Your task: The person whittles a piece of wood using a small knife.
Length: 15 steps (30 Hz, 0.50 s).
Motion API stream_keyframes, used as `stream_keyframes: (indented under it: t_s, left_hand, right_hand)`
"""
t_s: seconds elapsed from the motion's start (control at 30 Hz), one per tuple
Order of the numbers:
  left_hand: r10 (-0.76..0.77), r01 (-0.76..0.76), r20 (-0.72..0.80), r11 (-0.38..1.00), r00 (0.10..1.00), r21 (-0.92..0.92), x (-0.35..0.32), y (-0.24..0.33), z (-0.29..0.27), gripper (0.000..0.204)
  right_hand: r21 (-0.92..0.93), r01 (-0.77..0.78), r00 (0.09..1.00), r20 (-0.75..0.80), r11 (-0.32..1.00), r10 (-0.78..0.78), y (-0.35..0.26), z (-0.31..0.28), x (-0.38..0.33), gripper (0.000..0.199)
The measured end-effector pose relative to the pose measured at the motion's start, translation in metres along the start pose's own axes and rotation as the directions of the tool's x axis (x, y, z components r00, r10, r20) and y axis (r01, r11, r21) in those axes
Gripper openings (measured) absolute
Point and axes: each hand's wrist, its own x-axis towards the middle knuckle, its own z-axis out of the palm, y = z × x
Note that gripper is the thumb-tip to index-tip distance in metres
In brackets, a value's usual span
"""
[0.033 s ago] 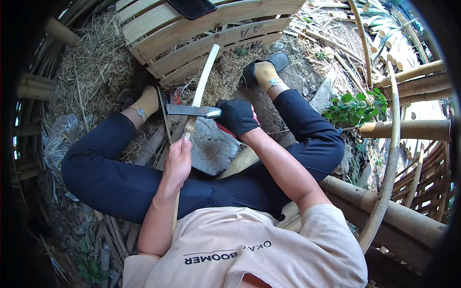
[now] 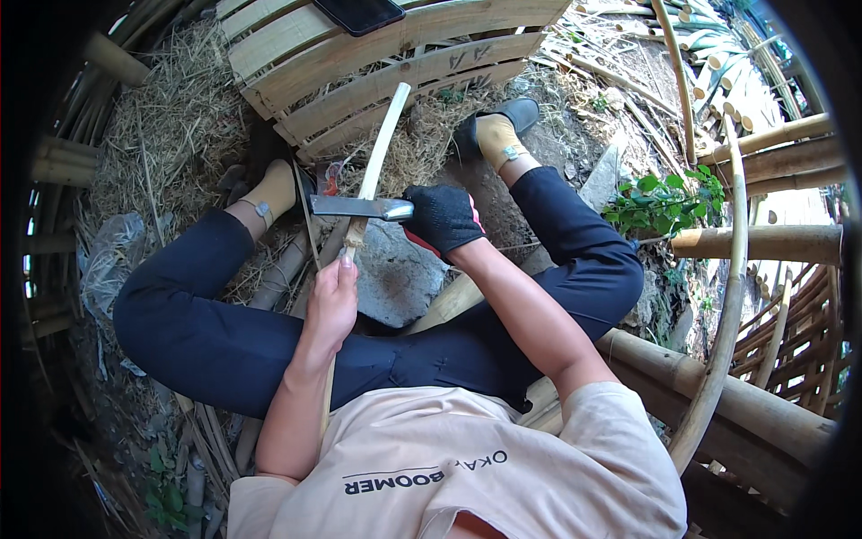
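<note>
The right hand (image 2: 444, 220), in a black glove with red at its side, is closed around the handle of a knife (image 2: 346, 207), whose blade lies across a pale strip (image 2: 387, 135) that looks like split bamboo. Taking that crossing as the centre of the dial, the gloved fist sits at three o'clock and the blade's end points to nine, so the blade meets the strip nearly square; whether its edge bites in is too fine to tell. The strip leans with its far end between twelve and one, while the bare left hand (image 2: 332, 301), between six and seven, is clamped on its nearer part, thumb laid along it, probably to steady it and set its angle. That grip is below a rough, chipped patch, which likely keeps the fingers clear of the blade. Only the right hand is gloved, perhaps for a firmer hold on the handle. A grey stone (image 2: 395, 278) lies at five o'clock between the bent legs, which are spread wide, seemingly to leave working room. At twelve stands a slatted wooden crate (image 2: 395, 81), with a dark phone (image 2: 361, 14) on top, apparently parked beyond the blade's reach.
</note>
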Motion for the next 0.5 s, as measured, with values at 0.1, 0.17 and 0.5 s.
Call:
stream_keyframes:
  t_s: [0.1,0.17,0.5]
  left_hand:
    - [-0.023,0.023,-0.004,1.000,1.000,-0.004,-0.006,-0.001,-0.004,0.036]
    - [-0.026,0.026,-0.012,1.000,1.000,0.006,-0.008,0.005,-0.005,0.036]
    - [-0.217,0.223,0.055,0.955,0.975,-0.197,-0.006,0.029,0.000,0.036]
  right_hand:
    - [-0.033,0.002,1.000,-0.008,0.999,-0.003,0.009,-0.001,0.003,0.014]
    - [0.004,-0.148,0.986,-0.073,0.989,0.148,0.029,-0.012,0.010,0.016]
    - [0.051,0.041,0.992,0.118,0.998,-0.047,-0.006,-0.022,-0.010,0.024]
